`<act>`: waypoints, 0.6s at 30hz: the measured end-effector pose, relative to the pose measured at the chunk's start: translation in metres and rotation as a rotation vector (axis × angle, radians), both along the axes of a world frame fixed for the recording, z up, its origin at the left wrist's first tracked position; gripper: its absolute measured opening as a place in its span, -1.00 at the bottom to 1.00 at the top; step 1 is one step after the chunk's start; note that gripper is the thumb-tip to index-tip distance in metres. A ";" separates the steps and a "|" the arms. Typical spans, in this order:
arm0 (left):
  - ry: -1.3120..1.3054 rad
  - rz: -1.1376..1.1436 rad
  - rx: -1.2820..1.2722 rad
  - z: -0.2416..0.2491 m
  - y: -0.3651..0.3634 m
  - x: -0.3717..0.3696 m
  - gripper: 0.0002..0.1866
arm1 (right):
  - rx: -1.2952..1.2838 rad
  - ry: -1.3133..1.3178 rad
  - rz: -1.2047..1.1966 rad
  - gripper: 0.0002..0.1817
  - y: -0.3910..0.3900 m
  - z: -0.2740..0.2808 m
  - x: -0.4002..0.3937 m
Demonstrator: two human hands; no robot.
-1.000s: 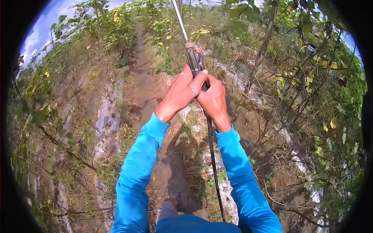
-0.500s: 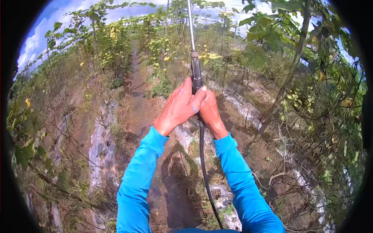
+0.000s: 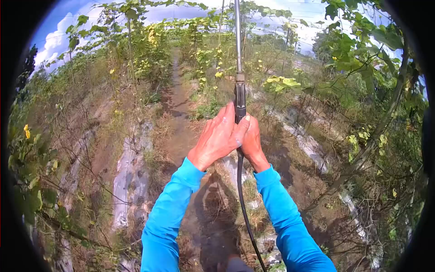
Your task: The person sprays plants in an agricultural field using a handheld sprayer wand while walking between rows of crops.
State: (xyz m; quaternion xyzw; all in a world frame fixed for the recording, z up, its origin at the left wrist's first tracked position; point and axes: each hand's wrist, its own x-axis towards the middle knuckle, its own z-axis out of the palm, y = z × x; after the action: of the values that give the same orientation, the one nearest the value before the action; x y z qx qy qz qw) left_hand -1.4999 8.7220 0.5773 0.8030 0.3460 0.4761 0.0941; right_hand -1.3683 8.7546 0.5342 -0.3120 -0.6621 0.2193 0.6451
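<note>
Both hands are closed around the black grip of a spray lance, which points up and away from me. My left hand wraps it from the left, thumb lying across toward the other hand. Pressed against it on the right side is my right hand, its fingers mostly hidden behind the grip. A shiny metal tube rises from the grip past the top of the view. From below the hands a black hose hangs down to the bottom edge.
A narrow dirt path runs ahead between vine rows. Torn plastic mulch covers beds at both sides. Leaning at right is a woody stem with leafy vines. Dry twigs and weeds edge the beds; a shadow falls below my hands.
The lance and both hands sit slightly lower and further right in view. The surrounding rows have also shifted right and down. The grip on the lance looks the same.
</note>
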 end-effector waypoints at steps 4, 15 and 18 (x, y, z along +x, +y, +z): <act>0.016 0.154 0.034 -0.005 0.017 -0.031 -0.40 | -0.171 0.055 0.315 -0.82 0.033 -0.007 -0.019; 0.053 0.085 0.022 -0.024 0.124 -0.112 -0.59 | -0.638 0.433 1.453 -0.42 0.168 -0.056 -0.068; 0.086 0.170 0.125 -0.028 0.169 -0.122 -0.61 | -0.720 0.336 1.577 -0.53 0.207 -0.055 -0.079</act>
State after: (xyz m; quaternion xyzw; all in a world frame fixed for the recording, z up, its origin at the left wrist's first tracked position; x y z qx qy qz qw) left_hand -1.6216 8.8910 0.5496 0.7947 0.3860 0.4683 -0.0119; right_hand -1.4472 8.9616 0.4789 0.0880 -0.4716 0.8388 0.2575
